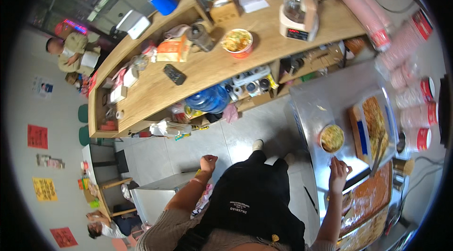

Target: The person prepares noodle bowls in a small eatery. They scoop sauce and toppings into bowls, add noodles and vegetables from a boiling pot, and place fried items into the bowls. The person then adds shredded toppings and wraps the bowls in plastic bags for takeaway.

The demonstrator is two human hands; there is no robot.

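My left hand [208, 163] hangs above the tiled floor with its fingers curled in, and nothing shows in it. My right hand [339, 173] is over the steel counter [309, 105], its fingers bent just below a paper bowl of food [332, 139]. A small pale glint lies at its fingertips; whether the hand holds something there is unclear. Beyond the bowl stands a clear plastic container [389, 109] of shredded food, with tongs [378, 155] resting in it. Close to my right wrist are shallow trays of reddish-brown food [368, 187], shiny on top.
Stacked paper bowls [419, 114] line the wall side. Across the aisle, a wooden counter [208, 70] bears another filled bowl [238, 42], an electric kettle [299, 8] and a remote control [174, 74]. A blue water jug [208, 98] sits underneath. Two people are seated at the left.
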